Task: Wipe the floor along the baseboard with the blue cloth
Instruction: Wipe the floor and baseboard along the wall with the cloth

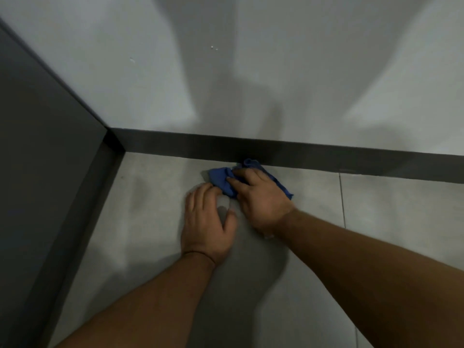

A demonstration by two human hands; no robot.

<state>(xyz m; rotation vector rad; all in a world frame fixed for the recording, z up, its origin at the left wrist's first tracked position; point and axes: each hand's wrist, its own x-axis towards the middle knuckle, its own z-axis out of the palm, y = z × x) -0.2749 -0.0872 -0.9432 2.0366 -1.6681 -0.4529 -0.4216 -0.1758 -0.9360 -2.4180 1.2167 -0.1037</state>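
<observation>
One blue cloth point(222, 179) lies bunched on the floor point(150, 197), its far edge touching the baseboard point(301, 154). There are two hands. The right hand point(261, 197) presses down on it with its fingers together and hides most of it. The left hand point(208, 222) lies flat on the floor, thumb spread, fingertips touching the cloth's near edge. The picture is blurred.

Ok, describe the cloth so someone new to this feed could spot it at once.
Follow the dark baseboard along the foot of the pale wall. On the grey floor against it lies the blue cloth, bunched under the right hand, with the left hand touching its near edge. It is the only blue thing in view.
</observation>
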